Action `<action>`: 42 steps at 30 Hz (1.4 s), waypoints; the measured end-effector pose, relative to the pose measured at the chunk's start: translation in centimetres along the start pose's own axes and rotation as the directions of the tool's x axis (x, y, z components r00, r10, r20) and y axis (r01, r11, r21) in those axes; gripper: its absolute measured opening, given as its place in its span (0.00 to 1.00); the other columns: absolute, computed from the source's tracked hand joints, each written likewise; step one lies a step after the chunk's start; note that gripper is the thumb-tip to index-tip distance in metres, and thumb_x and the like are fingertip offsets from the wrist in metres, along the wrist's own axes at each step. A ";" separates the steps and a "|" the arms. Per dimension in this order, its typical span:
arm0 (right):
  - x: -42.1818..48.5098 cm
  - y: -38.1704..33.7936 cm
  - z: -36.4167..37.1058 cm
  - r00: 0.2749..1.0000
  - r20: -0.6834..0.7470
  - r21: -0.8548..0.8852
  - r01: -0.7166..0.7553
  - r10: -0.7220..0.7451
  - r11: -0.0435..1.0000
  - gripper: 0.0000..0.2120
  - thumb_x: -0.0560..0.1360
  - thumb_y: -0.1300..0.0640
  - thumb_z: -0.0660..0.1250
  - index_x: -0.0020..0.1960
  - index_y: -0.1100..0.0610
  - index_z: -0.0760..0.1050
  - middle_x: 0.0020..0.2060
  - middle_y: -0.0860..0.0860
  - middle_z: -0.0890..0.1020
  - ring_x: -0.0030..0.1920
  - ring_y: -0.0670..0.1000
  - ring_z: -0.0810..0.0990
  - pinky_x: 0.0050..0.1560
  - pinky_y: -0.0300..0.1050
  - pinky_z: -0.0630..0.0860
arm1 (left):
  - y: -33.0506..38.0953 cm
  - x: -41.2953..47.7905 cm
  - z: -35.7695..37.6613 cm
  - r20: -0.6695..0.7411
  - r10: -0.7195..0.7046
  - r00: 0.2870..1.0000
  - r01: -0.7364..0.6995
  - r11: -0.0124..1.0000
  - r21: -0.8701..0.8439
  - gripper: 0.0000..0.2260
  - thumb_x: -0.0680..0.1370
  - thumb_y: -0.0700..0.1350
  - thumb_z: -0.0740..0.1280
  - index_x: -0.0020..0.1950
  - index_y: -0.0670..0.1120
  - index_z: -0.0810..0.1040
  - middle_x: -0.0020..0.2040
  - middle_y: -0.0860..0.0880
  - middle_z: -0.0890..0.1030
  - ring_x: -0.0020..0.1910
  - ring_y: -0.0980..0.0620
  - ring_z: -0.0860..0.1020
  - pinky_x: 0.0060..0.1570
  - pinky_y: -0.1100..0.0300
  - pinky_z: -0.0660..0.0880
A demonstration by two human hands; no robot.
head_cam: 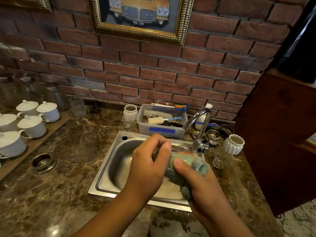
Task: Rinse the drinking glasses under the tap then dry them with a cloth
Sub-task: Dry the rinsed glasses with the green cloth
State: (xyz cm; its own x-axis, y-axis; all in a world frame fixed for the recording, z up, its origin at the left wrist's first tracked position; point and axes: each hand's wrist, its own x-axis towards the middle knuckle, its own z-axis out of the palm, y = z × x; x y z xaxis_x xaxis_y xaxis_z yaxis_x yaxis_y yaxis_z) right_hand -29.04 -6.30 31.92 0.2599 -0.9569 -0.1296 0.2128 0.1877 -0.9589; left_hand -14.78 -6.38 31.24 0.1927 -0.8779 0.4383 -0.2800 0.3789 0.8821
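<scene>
Over the steel sink [109, 171] both hands work on one clear drinking glass [161, 152]. My left hand [148, 166] curls its fingers round the glass's end. My right hand [200, 182] grips a pale green cloth [199, 165] wrapped round the rest of the glass, so most of the glass is hidden. The chrome tap [201, 127] stands at the sink's back right with no water visibly running. A small clear glass [218, 159] sits on the counter right of the sink, and a tall clear glass [77, 106] stands at the back left.
A plastic tub of brushes [162, 130] sits behind the sink. White ribbed pots [233, 144] [130, 112] stand right and back. Several white lidded cups [31, 126] fill a wooden tray at left, near a metal ring [42, 160]. A brick wall is behind, a wooden cabinet [277, 134] at right.
</scene>
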 end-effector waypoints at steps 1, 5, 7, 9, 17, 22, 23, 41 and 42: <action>0.0 -0.3 -0.1 0.998 0.017 -0.117 0.069 -0.068 0.991 0.20 0.68 0.47 0.77 0.57 0.54 0.82 0.51 0.56 0.87 0.54 0.57 0.85 0.55 0.54 0.82 | 0.4 -0.1 0.2 0.004 -0.069 0.998 0.069 0.996 -0.056 0.13 0.78 0.57 0.59 0.45 0.52 0.78 0.42 0.52 0.81 0.42 0.50 0.81 0.37 0.53 0.80; -0.2 -1.7 -0.7 0.870 0.296 -0.701 0.478 -0.394 0.529 0.10 0.72 0.41 0.68 0.50 0.41 0.82 0.48 0.42 0.87 0.55 0.42 0.84 0.71 0.55 0.71 | 1.9 0.9 0.6 0.127 -0.568 0.813 0.562 0.709 -0.427 0.13 0.80 0.52 0.63 0.40 0.49 0.82 0.36 0.50 0.84 0.32 0.51 0.82 0.26 0.59 0.71; 0.0 -2.1 -1.4 0.740 0.502 -0.774 0.616 -0.448 0.151 0.09 0.73 0.43 0.67 0.53 0.40 0.78 0.48 0.40 0.86 0.55 0.38 0.82 0.77 0.60 0.57 | 2.3 1.3 -0.1 0.307 -0.705 0.640 0.740 0.456 -0.494 0.15 0.79 0.52 0.66 0.37 0.47 0.85 0.34 0.46 0.84 0.27 0.51 0.79 0.20 0.66 0.65; -0.3 -2.0 -1.9 0.671 0.615 -0.737 0.676 -0.414 -0.001 0.07 0.75 0.46 0.67 0.53 0.41 0.78 0.46 0.39 0.85 0.52 0.37 0.82 0.78 0.64 0.54 | 2.5 1.0 -0.5 0.396 -0.705 0.589 0.786 0.385 -0.484 0.17 0.78 0.54 0.68 0.36 0.46 0.87 0.34 0.46 0.83 0.26 0.51 0.78 0.16 0.68 0.63; -1.0 -1.7 0.2 0.854 0.303 -0.528 0.520 -0.423 0.671 0.08 0.71 0.46 0.71 0.49 0.45 0.85 0.48 0.41 0.87 0.52 0.42 0.85 0.69 0.51 0.73 | 2.0 0.1 0.7 -0.062 -0.259 0.964 0.214 0.891 -0.400 0.12 0.77 0.52 0.63 0.43 0.47 0.81 0.39 0.49 0.84 0.39 0.53 0.84 0.33 0.61 0.79; -0.9 -1.0 0.4 0.987 0.161 0.173 -0.022 -0.006 0.985 0.21 0.64 0.54 0.78 0.56 0.57 0.84 0.54 0.62 0.85 0.55 0.62 0.84 0.52 0.51 0.82 | 0.0 0.2 -0.6 -0.017 0.335 0.942 -0.333 0.940 0.076 0.15 0.79 0.48 0.59 0.48 0.40 0.81 0.42 0.48 0.81 0.42 0.52 0.80 0.38 0.60 0.76; -0.8 -0.9 0.2 0.985 0.173 0.211 -0.063 0.026 0.975 0.21 0.65 0.55 0.77 0.57 0.58 0.83 0.55 0.62 0.85 0.56 0.61 0.84 0.53 0.53 0.82 | -0.3 0.2 -0.9 0.021 0.347 0.938 -0.347 0.934 0.082 0.15 0.79 0.48 0.58 0.49 0.39 0.81 0.43 0.47 0.81 0.42 0.52 0.79 0.39 0.58 0.77; -0.5 -0.1 0.6 0.834 0.339 -0.683 0.537 -0.436 0.495 0.11 0.72 0.44 0.71 0.53 0.43 0.83 0.51 0.41 0.86 0.58 0.44 0.83 0.66 0.58 0.76 | 1.3 0.1 -0.4 0.080 -0.600 0.796 0.551 0.664 -0.506 0.12 0.79 0.51 0.64 0.39 0.50 0.83 0.34 0.48 0.84 0.30 0.51 0.82 0.24 0.61 0.73; -0.6 -0.1 0.8 0.876 0.287 -0.613 0.479 -0.388 0.628 0.10 0.71 0.44 0.72 0.51 0.44 0.84 0.50 0.42 0.87 0.56 0.46 0.84 0.61 0.53 0.80 | 1.0 -0.1 -0.3 0.003 -0.473 0.881 0.424 0.786 -0.450 0.13 0.78 0.52 0.63 0.40 0.50 0.83 0.35 0.49 0.84 0.34 0.52 0.83 0.27 0.59 0.76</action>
State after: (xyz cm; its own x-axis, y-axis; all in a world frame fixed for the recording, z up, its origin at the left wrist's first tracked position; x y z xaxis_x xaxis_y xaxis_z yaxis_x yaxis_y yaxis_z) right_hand -28.51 -5.53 32.32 0.4152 -0.8473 0.3311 -0.3190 -0.4765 -0.8193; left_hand -14.81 -5.77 32.15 0.2992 -0.9537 -0.0315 0.2845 0.0576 0.9569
